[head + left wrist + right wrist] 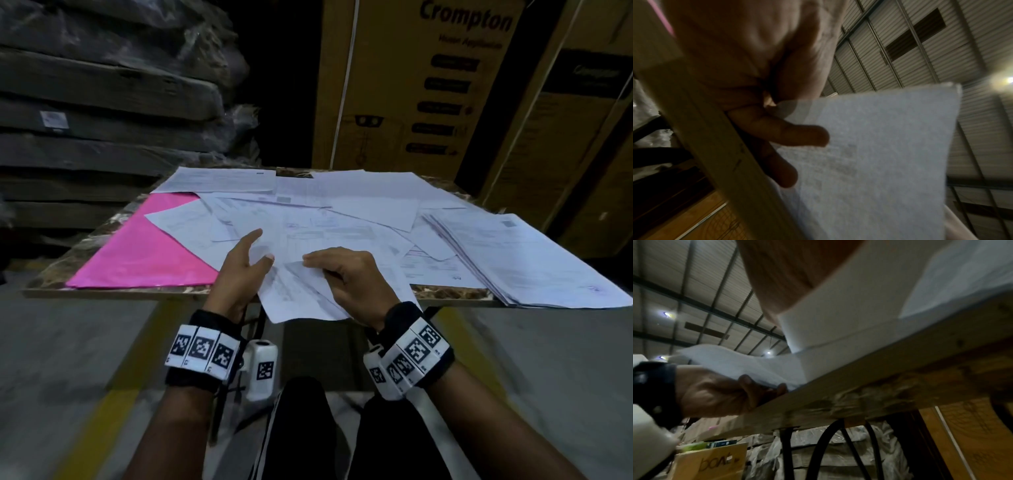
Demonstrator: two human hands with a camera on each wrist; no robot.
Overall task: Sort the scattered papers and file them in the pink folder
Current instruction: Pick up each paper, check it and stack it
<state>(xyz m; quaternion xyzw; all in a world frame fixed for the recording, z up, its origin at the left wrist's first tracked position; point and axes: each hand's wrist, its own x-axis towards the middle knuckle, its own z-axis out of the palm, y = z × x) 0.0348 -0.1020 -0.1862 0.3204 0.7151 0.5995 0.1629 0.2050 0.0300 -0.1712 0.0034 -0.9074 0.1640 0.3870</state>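
Both hands, left hand and right hand, pinch a thin, floppy white printed sheet between them by its edges, where a light hold seems enough.

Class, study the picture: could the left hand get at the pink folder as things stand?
Probably yes. The pink folder lies flat just left of the left hand, its near half bare. But that hand is holding a sheet with the right hand, and loose papers overlap the folder's far corner.
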